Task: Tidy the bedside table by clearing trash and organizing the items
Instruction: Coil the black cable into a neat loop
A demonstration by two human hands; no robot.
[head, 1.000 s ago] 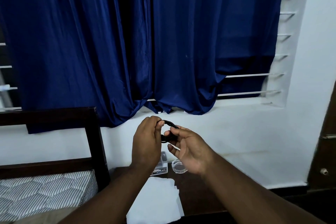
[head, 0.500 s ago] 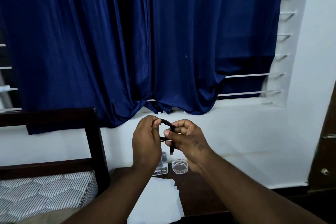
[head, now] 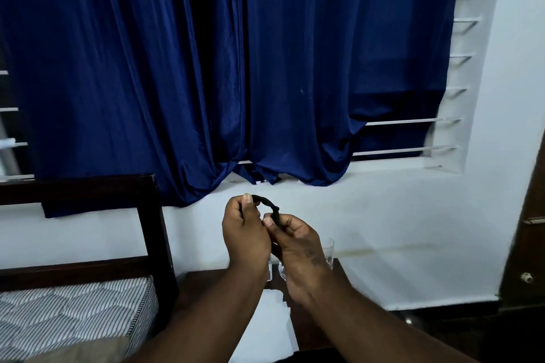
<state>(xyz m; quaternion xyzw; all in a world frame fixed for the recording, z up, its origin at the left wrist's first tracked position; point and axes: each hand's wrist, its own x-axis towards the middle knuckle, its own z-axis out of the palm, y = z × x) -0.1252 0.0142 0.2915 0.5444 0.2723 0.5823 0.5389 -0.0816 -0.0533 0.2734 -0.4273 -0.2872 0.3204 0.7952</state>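
One black cable [head: 265,200], left hand [head: 244,233], right hand [head: 298,244] pinching

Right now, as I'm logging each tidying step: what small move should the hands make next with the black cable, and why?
Probably tighten the loop into a compact coil: the left hand and right hand both pinch the black cable, which arches loosely between them above the bedside table, not yet set down.
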